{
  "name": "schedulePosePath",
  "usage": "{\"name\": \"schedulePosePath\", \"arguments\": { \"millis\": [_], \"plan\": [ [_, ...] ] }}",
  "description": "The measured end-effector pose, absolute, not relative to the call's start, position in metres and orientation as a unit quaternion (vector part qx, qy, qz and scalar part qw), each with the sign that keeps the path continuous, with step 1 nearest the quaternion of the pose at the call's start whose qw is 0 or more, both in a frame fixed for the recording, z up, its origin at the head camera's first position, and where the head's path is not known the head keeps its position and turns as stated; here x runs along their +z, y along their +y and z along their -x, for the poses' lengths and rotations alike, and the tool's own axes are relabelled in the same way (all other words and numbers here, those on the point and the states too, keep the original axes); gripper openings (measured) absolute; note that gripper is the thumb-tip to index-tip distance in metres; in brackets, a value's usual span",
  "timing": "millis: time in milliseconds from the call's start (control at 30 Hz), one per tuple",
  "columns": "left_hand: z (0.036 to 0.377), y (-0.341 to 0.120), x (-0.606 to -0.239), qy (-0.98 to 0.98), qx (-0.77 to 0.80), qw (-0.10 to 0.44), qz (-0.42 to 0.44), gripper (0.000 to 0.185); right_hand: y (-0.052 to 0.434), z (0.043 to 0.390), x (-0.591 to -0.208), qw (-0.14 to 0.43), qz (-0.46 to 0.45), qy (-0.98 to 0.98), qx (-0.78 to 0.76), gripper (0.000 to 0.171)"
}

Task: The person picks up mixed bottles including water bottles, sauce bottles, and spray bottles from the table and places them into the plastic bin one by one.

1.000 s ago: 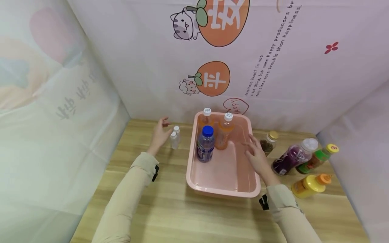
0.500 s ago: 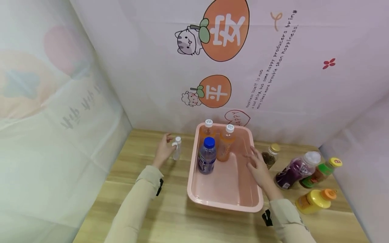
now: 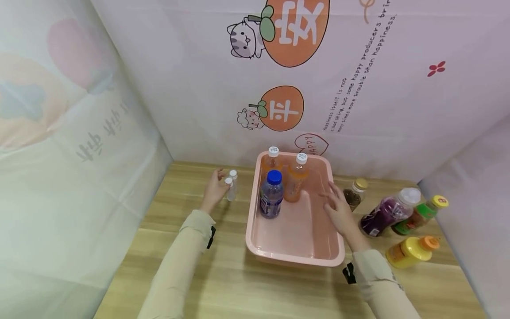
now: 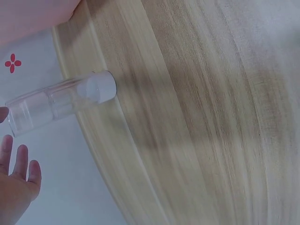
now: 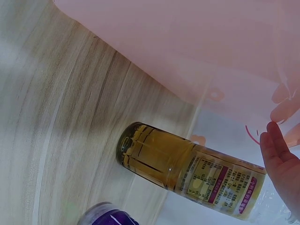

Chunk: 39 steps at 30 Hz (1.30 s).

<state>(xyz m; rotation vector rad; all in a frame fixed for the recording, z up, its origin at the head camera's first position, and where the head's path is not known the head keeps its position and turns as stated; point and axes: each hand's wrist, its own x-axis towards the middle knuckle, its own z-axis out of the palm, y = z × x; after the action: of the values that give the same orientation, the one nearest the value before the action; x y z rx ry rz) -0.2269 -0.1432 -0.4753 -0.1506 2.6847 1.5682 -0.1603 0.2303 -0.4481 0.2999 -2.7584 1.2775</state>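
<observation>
Clear small bottles (image 3: 230,186) at loosely open left hand (image 3: 215,192); right hand (image 3: 338,210), fingers spread, over pink tub (image 3: 295,259).

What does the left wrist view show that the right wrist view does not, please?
Only the left wrist view shows the small clear bottle standing on the table near the left hand, whose fingers are straight. Only the right wrist view shows the small jar, a purple bottle's base, the pink bin's wall and the right hand. Both show the wooden table and the backdrop.

Both arms stretched forward in beige sleeves, left hand (image 3: 215,191) fingers loosely open, right hand (image 3: 338,209) fingers spread flat
</observation>
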Motion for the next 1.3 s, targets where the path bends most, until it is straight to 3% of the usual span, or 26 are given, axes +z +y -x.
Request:
{"name": "schedulePosePath", "arguments": {
  "millis": [533, 1300],
  "plan": [
    [0.2292, -0.1362, -0.4764, 0.862, 0.504, 0.0, 0.052, 0.068, 0.2307, 0.1658, -0.4496, 0.012, -0.081, -0.899, 0.43, 0.036],
    [0.2275, -0.1372, -0.4852, 0.862, 0.505, -0.024, 0.035, 0.066, 0.2335, 0.1664, -0.4474, 0.01, -0.086, -0.898, 0.432, 0.035]
  ]
}}
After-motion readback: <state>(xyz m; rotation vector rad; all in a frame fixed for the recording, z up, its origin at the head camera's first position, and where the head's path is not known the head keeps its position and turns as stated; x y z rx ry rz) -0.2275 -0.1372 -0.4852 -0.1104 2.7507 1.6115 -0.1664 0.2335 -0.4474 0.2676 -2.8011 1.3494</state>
